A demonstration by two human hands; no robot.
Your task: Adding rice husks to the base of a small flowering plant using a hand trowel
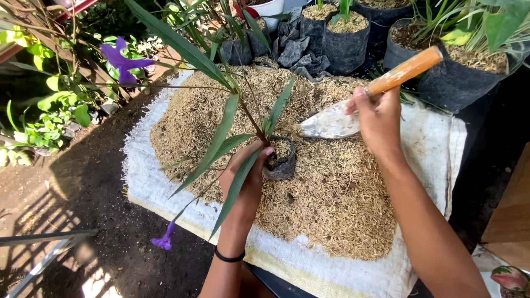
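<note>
Potting step on the husk heap [309, 182]: left hand [248, 176] grips the small black bag [281, 163] of the plant [232, 121], right hand [378, 118] clenches the trowel [342, 118] just beside it.

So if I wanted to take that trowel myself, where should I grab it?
Probably by the wooden handle, coming from the upper right, where its free end sticks out past the right hand. The trowel slopes down to the left, its flat metal blade pointing at the small black pot steadied by the left hand.
</note>
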